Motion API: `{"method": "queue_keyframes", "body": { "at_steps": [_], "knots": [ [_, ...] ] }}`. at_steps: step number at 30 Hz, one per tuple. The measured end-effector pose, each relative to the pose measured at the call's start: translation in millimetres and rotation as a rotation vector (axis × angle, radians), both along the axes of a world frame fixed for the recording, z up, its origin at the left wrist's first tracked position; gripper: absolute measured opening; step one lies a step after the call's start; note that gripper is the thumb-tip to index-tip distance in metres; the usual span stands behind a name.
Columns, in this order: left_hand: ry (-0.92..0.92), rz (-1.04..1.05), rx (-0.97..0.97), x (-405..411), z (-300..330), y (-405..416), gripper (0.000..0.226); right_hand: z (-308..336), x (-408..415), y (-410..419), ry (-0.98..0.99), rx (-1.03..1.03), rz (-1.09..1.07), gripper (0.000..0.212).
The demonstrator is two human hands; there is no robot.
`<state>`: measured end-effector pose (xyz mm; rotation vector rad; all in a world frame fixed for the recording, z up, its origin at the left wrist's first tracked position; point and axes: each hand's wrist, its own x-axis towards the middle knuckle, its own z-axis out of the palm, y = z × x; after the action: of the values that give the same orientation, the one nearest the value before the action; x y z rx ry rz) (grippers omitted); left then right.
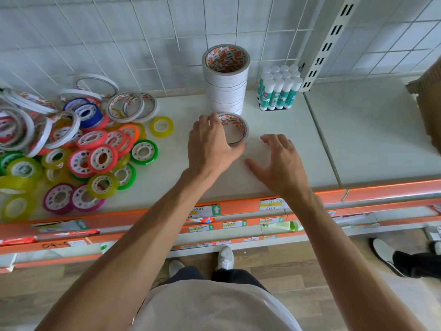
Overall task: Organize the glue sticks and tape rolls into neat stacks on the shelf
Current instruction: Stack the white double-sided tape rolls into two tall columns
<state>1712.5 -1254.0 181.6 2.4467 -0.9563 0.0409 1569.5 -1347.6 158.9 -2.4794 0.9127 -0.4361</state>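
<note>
Head view | left hand (210, 142) grips white tape roll (235, 127) by its rim on shelf (286, 120) | right hand (279, 161) spread, empty | roll likely light, stiff; hold outer rim.

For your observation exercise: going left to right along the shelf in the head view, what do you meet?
Heap of coloured tape rolls → lone yellow tape roll → tall white tape stack → upright white-capped glue sticks → brown cardboard box.

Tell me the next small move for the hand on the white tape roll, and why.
Probably lift the white roll and set it on top of the tall stack just behind it. The left hand already grips that roll, which lies flat on the shelf apart from the stack. The stack holds matching white rolls. The right hand hovers open beside it, free to steady the stack.
</note>
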Motion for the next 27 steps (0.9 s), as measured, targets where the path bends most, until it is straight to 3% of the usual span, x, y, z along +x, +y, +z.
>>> {"method": "queue_keyframes", "body": {
  "at_steps": [5,27],
  "knots": [
    [0.009,0.002,-0.005,-1.7,-1.5,-0.5,0.073,-7.5,-0.3,1.7,-0.02,-0.02,-0.007,0.053],
    [-0.003,0.006,0.023,1.8,-6.6,-3.6,0.074,-9.3,-0.5,6.6,-0.01,-0.112,-0.007,0.046]
  ]
}}
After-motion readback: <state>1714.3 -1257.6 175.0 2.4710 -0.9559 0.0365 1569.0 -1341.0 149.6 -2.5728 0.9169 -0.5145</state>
